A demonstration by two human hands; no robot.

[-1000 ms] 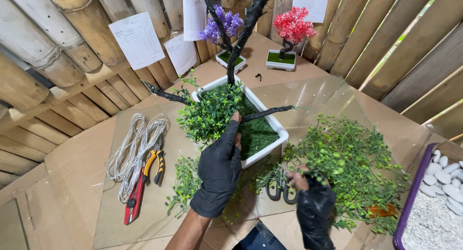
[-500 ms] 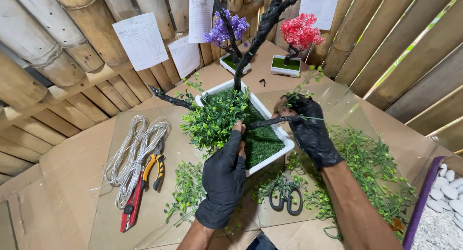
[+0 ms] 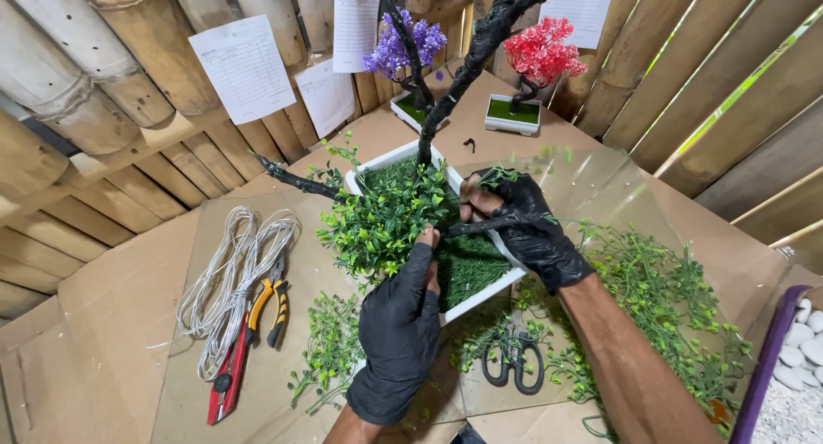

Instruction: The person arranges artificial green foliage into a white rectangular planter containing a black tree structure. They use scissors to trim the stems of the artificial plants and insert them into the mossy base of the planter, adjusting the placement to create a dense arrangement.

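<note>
Black-wrapped branch [image 3: 493, 224], bushy green foliage [image 3: 381, 217], white tray [image 3: 480, 294].

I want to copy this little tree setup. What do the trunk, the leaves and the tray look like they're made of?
Trunk: probably wire or a stick wrapped in matte black tape; spiral ridges show.
Leaves: plastic, uniform glossy green sprigs.
Tray: smooth white, likely plastic or ceramic; cannot tell which.

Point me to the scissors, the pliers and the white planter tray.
scissors [image 3: 512, 364], head view, on the pivot above the black handles.
pliers [image 3: 271, 300], head view, on the orange-and-black handles.
white planter tray [image 3: 480, 294], head view, on its near rim.
</note>
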